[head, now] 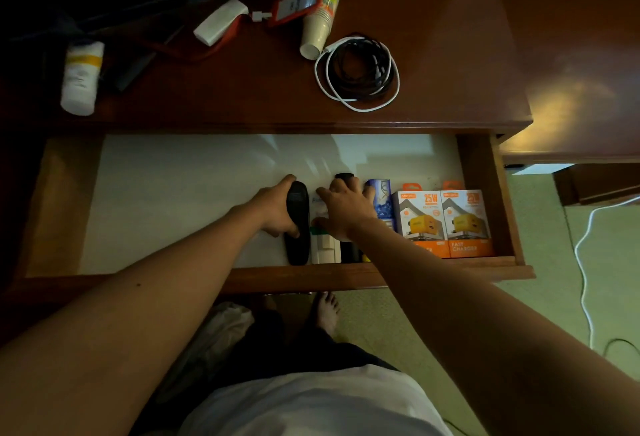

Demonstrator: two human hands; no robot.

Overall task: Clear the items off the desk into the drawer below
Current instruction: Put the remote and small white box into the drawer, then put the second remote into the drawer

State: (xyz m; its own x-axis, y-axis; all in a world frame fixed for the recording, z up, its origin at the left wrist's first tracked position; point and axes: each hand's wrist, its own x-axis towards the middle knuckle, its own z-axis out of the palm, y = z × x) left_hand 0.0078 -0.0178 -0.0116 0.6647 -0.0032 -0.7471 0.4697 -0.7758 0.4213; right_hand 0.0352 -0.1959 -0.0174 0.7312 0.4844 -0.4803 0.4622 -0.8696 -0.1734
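The drawer [485, 193] stands pulled out under the desk [450, 54]. My left hand [273, 210] grips a black remote [298, 245] lying on the drawer's white floor. My right hand [348, 207] rests fingers spread over a black cylindrical item [343, 177] and a white box [323, 250] beside the remote. A blue box [381, 193] and two orange charger boxes [445, 224] line the drawer's right side. On the desk lie coiled cables [360, 72], a stack of paper cups [322, 13], an orange card holder [298, 2], a white tube [220, 21] and a white bottle [81, 77].
The left half of the drawer floor [166, 200] shows bare white liner. A monitor base and dark cables sit at the desk's back left. A white cable [585, 262] trails on the green carpet at right. My feet stand under the drawer front.
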